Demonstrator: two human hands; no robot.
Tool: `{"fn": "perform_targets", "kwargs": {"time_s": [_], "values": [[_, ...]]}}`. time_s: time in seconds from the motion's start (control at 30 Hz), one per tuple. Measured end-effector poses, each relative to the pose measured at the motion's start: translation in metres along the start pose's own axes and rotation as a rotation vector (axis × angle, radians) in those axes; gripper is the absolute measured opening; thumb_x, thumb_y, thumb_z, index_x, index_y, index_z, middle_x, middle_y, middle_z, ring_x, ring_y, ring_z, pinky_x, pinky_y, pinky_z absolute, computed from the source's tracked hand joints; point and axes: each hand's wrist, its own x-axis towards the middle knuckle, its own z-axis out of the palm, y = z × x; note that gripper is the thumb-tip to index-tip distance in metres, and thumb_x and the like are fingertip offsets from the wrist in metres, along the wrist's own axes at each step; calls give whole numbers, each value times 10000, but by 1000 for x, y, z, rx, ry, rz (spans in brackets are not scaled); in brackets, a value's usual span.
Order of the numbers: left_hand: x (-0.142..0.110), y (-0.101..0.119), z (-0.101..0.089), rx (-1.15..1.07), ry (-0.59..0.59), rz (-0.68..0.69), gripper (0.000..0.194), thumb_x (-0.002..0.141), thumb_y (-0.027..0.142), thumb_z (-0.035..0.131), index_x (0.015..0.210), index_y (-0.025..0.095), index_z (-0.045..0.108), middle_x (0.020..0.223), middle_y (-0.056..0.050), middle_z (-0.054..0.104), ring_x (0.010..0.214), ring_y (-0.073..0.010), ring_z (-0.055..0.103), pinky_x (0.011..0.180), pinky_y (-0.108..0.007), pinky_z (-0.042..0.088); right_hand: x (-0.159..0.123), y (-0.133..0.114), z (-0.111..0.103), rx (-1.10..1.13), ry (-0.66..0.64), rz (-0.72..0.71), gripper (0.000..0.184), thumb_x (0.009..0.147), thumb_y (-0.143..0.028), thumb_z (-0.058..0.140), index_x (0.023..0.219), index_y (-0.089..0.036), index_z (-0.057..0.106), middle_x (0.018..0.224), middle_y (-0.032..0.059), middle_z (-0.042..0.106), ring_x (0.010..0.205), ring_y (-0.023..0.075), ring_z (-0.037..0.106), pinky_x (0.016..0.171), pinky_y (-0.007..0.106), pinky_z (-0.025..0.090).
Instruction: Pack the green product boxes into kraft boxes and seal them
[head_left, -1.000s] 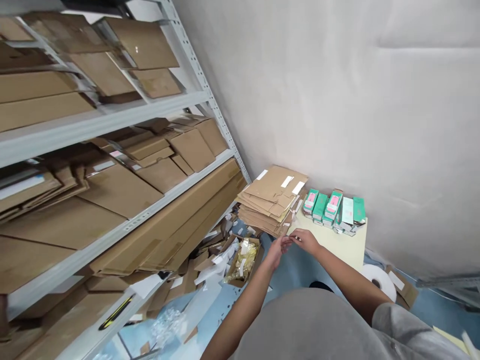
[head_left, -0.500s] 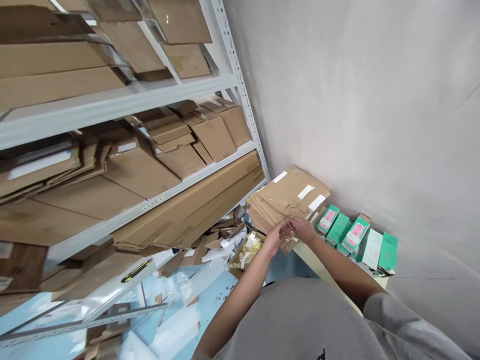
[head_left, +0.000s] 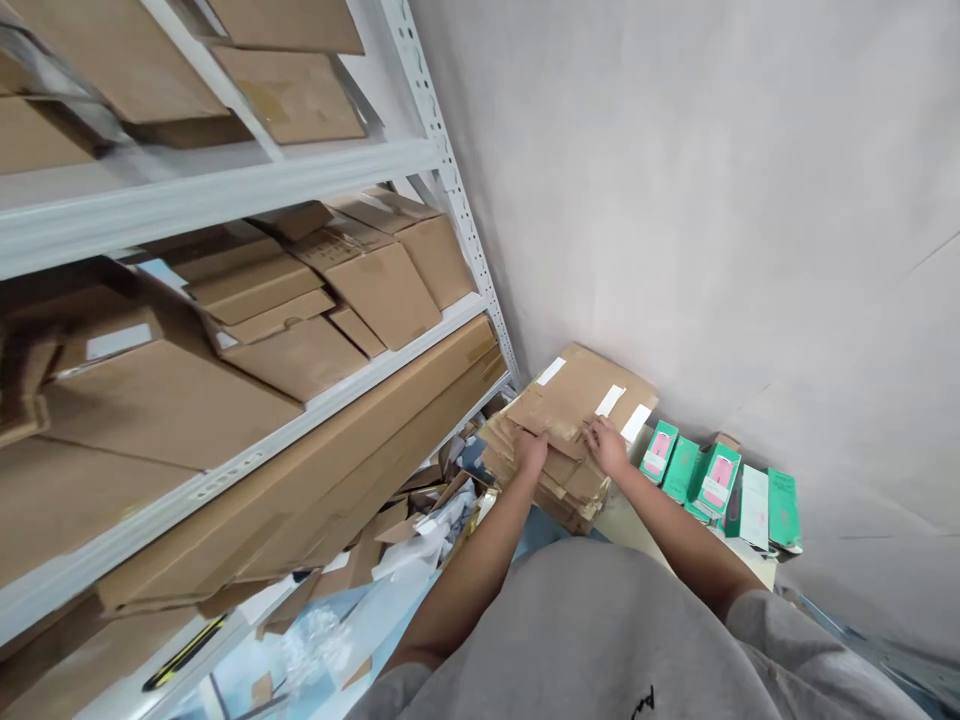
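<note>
A stack of flattened cardboard boxes (head_left: 570,385) lies in front of me against the wall, with white labels on the top sheet. My left hand (head_left: 531,455) is at the near left edge of the upper cardboard, its fingertips partly hidden under a flap. On the right side of the same cardboard, my right hand (head_left: 606,447) has its fingers curled at the edge near a white label. Both hands appear to grip this sheet. Beneath it, worn edges of several more folded sheets stick out towards me.
Green boxes with pink panels (head_left: 720,475) stand right of the stack on a pale surface (head_left: 637,530). Metal shelving (head_left: 300,415) full of cardboard boxes fills the left. Paper and cardboard scraps (head_left: 427,530) lie below it. A yellow-black cutter (head_left: 184,652) rests on a low shelf.
My hands, close together at the stack's near edge before, have moved apart and forward onto the cardboard. The view has shifted, and the gold-coloured packet by my left arm is now mostly hidden.
</note>
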Motion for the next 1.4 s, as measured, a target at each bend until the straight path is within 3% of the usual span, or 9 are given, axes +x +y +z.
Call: {"fn": "perform_targets", "kwargs": {"time_s": [0.17,0.27,0.37,0.57,0.67,0.77,0.93,1.1,1.4], "values": [[20,8,1,106,-42,-61,124,822,222,748,939,193,720,1064,-186,810,1099,-354,763,1002,-447,556,11,-2,11,30,27,56,434,934,-108,547,1303,-247,728,1287,107,703,1251,289,624,1171,477,481],[26,13,-5,102,-96,14,75,898,282,682,900,210,704,983,-147,798,1054,-333,755,999,-433,558,11,-6,14,63,104,144,390,983,-167,524,1316,-237,715,1290,120,709,1239,289,651,1171,492,499],[28,17,-16,-31,-81,149,158,977,306,591,1060,226,700,1107,-130,798,1113,-291,745,1020,-388,565,9,-11,5,73,272,204,400,1017,-271,559,1401,-247,670,1410,134,672,1360,301,609,1239,521,456],[17,34,-29,-248,-179,356,389,1056,580,545,1238,256,658,1282,-125,773,1233,-271,726,1096,-376,562,-1,-22,-54,122,569,295,710,986,-516,713,1606,-247,496,1695,156,481,1644,322,346,1376,585,260],[0,46,-17,-324,-288,392,516,1039,713,530,1221,244,645,1263,-139,774,1210,-277,729,1078,-388,576,-16,-29,-95,186,696,348,874,911,-575,802,1635,-238,445,1705,161,475,1633,323,378,1363,571,311],[-24,55,5,-335,-406,397,601,1010,794,518,1207,242,648,1212,-135,779,1154,-279,743,1038,-395,595,-47,-33,-135,266,789,370,860,854,-549,868,1569,-243,501,1603,151,595,1517,314,531,1295,521,437],[-80,67,54,-338,-629,419,629,977,798,574,1245,235,658,1246,-142,775,1185,-283,747,1056,-406,600,-138,-27,-187,428,1009,403,585,812,-510,891,1265,-249,629,1327,121,772,1219,304,730,1125,510,587],[-164,70,119,-323,-910,408,646,818,698,846,1223,221,684,1254,-156,787,1133,-299,772,1067,-465,622,-268,-22,-227,435,1236,501,543,778,-553,900,1148,-260,634,1230,118,810,1121,305,765,1052,504,627],[-408,31,233,-257,-1331,439,660,793,651,876,1256,210,715,1234,-155,796,1180,-315,772,1077,-487,627,-546,-38,-298,211,1535,656,567,808,-633,837,1172,-263,609,1232,114,805,1140,296,756,1023,469,627]]}}
